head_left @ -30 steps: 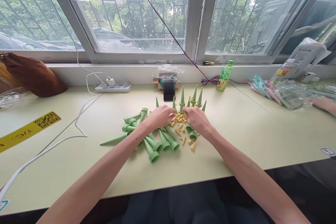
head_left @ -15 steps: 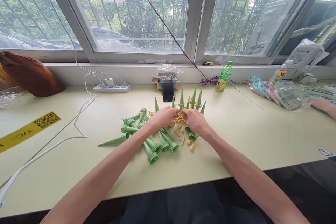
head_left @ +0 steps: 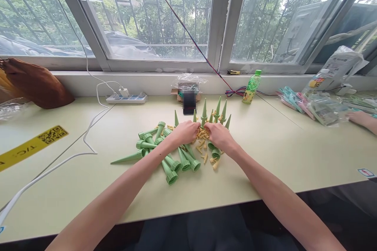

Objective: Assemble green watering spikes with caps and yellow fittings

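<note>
My left hand [head_left: 188, 131] and my right hand [head_left: 218, 134] meet over the pile, fingers closed in a pinch with the fingertips almost together. What they pinch is too small and covered to make out. Directly behind the fingertips rises a green plastic spike [head_left: 204, 113], point up; whether they touch it I cannot tell. Under and in front of them lie small yellow plastic fittings [head_left: 205, 158]. Several green spikes [head_left: 218, 108] stand upright behind my right hand. Other green hollow spikes [head_left: 170, 173] lie loosely around my left forearm, some with their open ends facing me.
A phone-like dark object [head_left: 189, 106] leans on a small box at the back. Also there are a green-capped bottle [head_left: 251, 87], a power strip [head_left: 127, 98] with a white cable and a brown bag [head_left: 37, 83]. At right, another person's hand [head_left: 363, 119] rests near plastic-wrapped items [head_left: 326, 110].
The view has shifted very slightly. Both hands keep nearly the same place and pinch, and the spikes and yellow fittings show no clear movement.
</note>
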{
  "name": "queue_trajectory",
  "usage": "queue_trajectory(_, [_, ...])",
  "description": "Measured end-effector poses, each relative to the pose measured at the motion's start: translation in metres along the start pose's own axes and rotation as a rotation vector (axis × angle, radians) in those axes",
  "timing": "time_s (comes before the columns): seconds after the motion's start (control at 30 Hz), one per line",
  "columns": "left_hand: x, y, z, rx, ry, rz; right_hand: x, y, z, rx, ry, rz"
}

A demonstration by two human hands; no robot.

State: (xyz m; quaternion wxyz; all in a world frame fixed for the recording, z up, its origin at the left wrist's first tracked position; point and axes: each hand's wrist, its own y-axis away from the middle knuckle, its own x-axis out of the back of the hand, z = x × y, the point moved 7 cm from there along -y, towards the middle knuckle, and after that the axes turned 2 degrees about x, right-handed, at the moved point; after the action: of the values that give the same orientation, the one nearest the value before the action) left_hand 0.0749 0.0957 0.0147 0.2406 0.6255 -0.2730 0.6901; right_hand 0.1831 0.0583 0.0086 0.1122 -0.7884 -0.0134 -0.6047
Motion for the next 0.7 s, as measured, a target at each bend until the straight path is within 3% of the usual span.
queue_trajectory(0.43, [0.016,0.027,0.007,-0.071,0.06,0.021,-0.003,0.001,-0.006,0.078,-0.177,0.034])
queue_trajectory(0.57, [0.039,0.045,-0.014,-0.009,0.207,0.154,0.005,0.0,-0.003,0.07,-0.246,0.097])
queue_trajectory(0.7, [0.065,0.062,-0.055,0.184,0.265,0.423,0.011,-0.001,-0.001,0.049,-0.225,0.121])
